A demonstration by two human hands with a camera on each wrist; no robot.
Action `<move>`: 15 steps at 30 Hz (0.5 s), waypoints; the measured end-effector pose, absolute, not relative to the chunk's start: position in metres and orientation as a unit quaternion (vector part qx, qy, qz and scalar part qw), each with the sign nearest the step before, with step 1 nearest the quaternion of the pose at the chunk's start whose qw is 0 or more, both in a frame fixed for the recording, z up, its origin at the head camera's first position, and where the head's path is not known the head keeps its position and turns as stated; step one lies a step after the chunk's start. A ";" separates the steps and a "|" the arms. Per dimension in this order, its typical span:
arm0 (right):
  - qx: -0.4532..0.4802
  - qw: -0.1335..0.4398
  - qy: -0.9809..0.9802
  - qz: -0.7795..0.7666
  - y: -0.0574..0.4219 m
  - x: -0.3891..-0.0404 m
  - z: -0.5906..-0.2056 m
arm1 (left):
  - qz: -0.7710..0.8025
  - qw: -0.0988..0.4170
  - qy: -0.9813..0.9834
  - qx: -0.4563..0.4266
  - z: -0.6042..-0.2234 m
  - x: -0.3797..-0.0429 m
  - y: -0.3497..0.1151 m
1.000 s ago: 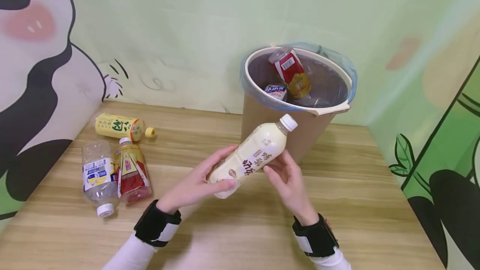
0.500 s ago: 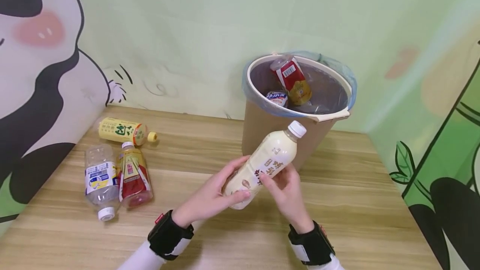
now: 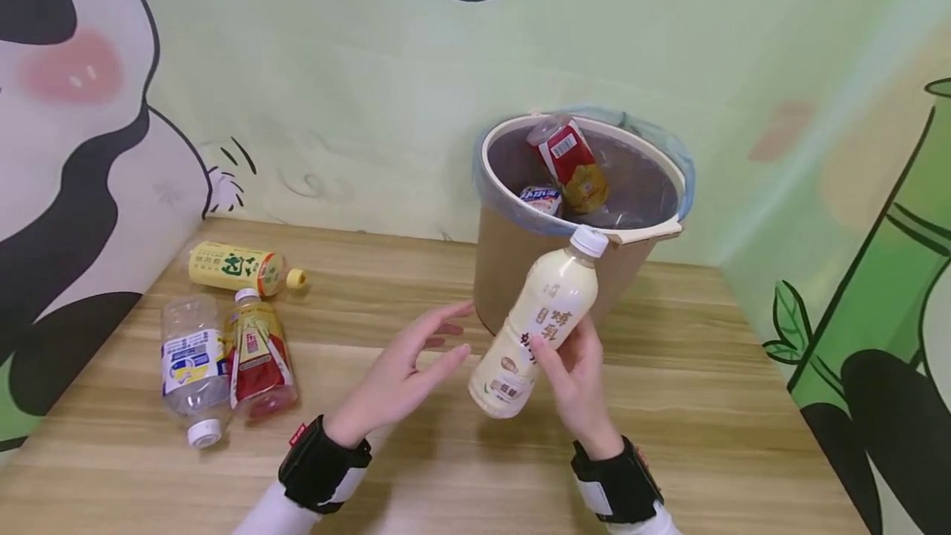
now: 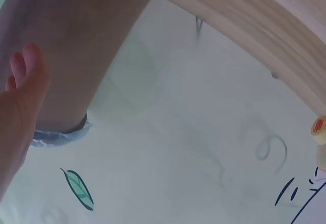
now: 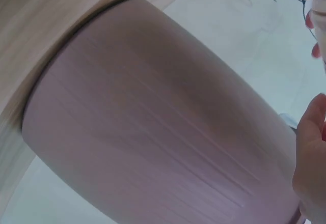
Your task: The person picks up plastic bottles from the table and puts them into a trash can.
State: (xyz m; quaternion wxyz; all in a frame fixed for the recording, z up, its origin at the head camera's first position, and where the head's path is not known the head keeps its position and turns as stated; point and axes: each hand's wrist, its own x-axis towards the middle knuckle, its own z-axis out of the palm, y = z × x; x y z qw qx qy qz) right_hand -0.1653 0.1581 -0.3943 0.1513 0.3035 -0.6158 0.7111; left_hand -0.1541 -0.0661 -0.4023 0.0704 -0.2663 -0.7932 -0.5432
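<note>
A cream-coloured milk tea bottle point(image 3: 537, 329) with a white cap is tilted in front of the bin, its cap end up and to the right. My right hand point(image 3: 581, 382) grips it around the middle, thumb across the label. To the bottle's left, my left hand point(image 3: 397, 378) is apart from it, fingers extended and thumb spread, holding nothing. The brown trash bin point(image 3: 499, 271) stands behind the bottle, lined with a bluish plastic bag. In the left wrist view my left hand point(image 4: 23, 102) shows beside the bin wall. The right wrist view catches only the edge of my right hand point(image 5: 311, 158).
At left on the wooden table point(image 3: 446, 477) lie a yellow-labelled bottle point(image 3: 236, 267), a clear bottle point(image 3: 195, 366) with a white cap and a red-and-yellow bottle point(image 3: 260, 353). Inside the bin are a red-and-gold labelled bottle point(image 3: 570, 163) and a white-and-blue labelled item point(image 3: 542, 199).
My left hand has let go of the milk tea bottle and drawn away to the left. My right hand now holds the bottle alone, and it stands more upright.
</note>
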 end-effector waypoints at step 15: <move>0.296 0.172 -0.594 0.728 0.173 -0.174 -0.335 | -0.477 0.268 -0.787 -0.286 -0.341 -0.189 -0.045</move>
